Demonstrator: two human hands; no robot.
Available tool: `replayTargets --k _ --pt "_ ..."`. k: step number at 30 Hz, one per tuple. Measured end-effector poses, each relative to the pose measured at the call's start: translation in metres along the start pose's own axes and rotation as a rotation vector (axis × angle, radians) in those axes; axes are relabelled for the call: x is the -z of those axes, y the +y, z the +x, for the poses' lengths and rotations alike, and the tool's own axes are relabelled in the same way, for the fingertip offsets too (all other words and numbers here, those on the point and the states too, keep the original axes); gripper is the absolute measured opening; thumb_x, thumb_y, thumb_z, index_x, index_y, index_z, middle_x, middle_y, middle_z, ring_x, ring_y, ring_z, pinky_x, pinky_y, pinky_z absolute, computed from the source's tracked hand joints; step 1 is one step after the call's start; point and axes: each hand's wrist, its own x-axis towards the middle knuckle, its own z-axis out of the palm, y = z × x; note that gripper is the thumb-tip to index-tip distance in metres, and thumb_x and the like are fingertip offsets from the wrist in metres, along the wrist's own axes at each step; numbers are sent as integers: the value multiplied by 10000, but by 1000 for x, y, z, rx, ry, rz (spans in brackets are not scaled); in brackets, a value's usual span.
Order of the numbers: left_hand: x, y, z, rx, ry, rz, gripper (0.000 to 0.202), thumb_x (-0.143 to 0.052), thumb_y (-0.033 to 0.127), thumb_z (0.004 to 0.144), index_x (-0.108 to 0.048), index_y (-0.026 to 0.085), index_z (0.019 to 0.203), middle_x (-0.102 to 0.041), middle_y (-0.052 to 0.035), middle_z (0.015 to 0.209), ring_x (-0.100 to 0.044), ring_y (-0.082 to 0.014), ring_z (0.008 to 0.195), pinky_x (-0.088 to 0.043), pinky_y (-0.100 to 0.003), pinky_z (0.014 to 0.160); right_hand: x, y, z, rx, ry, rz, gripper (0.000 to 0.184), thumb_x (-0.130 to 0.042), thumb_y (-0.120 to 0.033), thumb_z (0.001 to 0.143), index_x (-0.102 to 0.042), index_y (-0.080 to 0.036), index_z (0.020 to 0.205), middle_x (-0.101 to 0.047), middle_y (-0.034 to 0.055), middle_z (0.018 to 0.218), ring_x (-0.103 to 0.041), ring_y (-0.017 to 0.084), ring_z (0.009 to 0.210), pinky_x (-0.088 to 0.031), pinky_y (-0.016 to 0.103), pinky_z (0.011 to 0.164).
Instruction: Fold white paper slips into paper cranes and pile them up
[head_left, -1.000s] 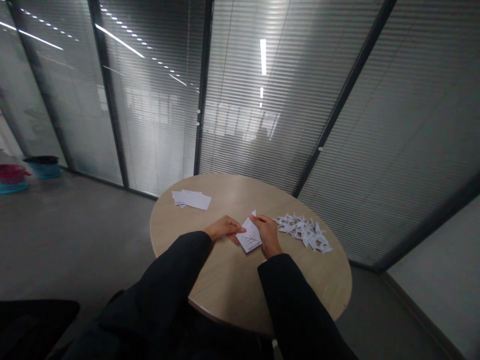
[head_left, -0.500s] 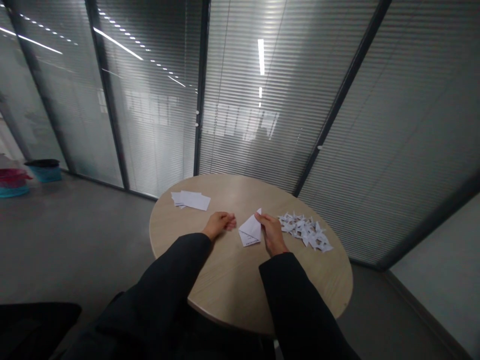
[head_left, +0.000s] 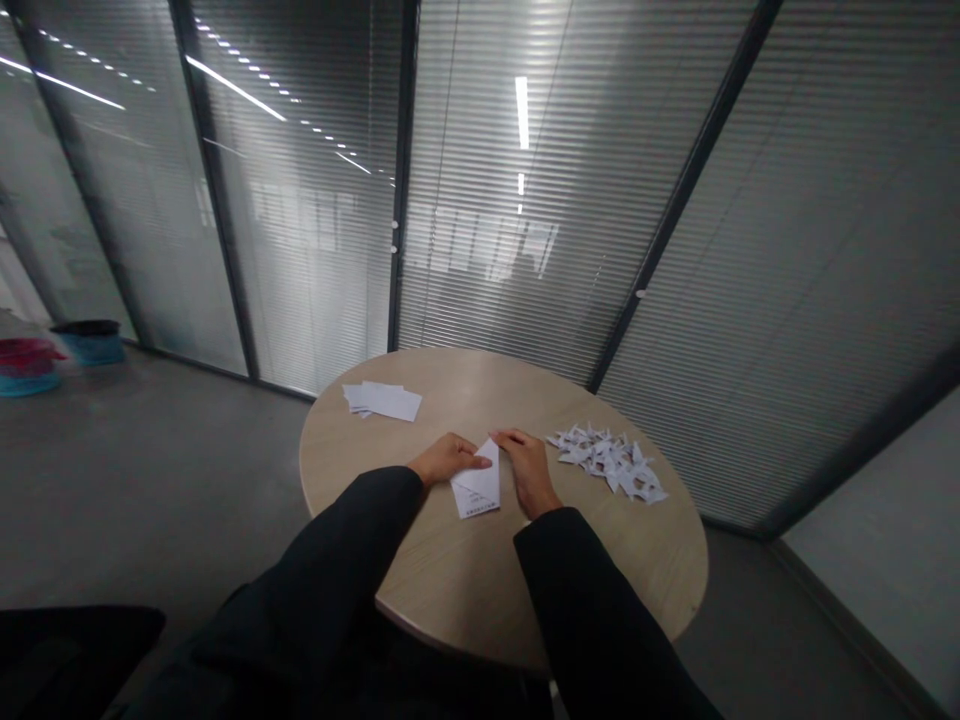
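Observation:
A white sheet of paper (head_left: pixel 480 490), folded to a point at its far end and printed near its lower edge, is between my hands over the table. My left hand (head_left: pixel 448 459) grips its left side, the thumb lying across the upper face. At the pointed tip, the fingers of my right hand (head_left: pixel 527 467) pinch the paper's upper right corner. A heap of small folded white paper pieces (head_left: pixel 609 460), pointed in shape, lies just right of my right hand. Several flat paper strips (head_left: pixel 390 400) rest in a stack at the table's far left.
The round wooden table (head_left: pixel 457 600) stands close to a glass partition with blinds (head_left: pixel 510 300). On the floor at far left are a blue bin with a dark liner (head_left: pixel 94 345) and one with a red liner (head_left: pixel 28 360). A dark chair edge (head_left: pixel 75 650) shows at lower left.
The folded paper has moved left and nearer to me and turned slightly. My left hand, free of it before, has closed on its left side. My right hand has shifted left with it.

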Motion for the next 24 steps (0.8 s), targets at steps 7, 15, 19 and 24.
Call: replayTargets --k 7,15,19,24 --pt "-1 3 -3 21 52 69 437 -771 503 576 -716 90 712 -652 -54 615 -540 -129 528 -355 -237 507 13 1 11 7 139 74 338 -799 -468 546 -718 -160 659 -691 48 701 -595 182 704 -471 313 694" --pt "4 -7 9 -16 130 39 478 -772 511 591 -695 67 749 -644 -56 626 -542 -128 529 -357 -237 512 0 1 4 18 -118 -48 305 -771 -451 589 -716 -161 666 -684 42 678 -591 174 672 -462 301 673" --pt "3 -8 9 -121 -5 -134 747 -861 323 515 -605 100 1180 -687 -62 797 -612 -157 672 -445 -253 625 6 6 9 24 11 -12 326 -764 -479 567 -702 -171 656 -681 38 670 -590 183 662 -461 305 647" --pt "2 -8 9 -202 -96 -131 1134 -841 110 499 -268 194 1474 -654 -32 883 -598 -142 733 -466 -261 680 11 14 13 45 102 28 358 -743 -511 582 -682 -171 674 -657 29 663 -573 174 651 -459 300 632"
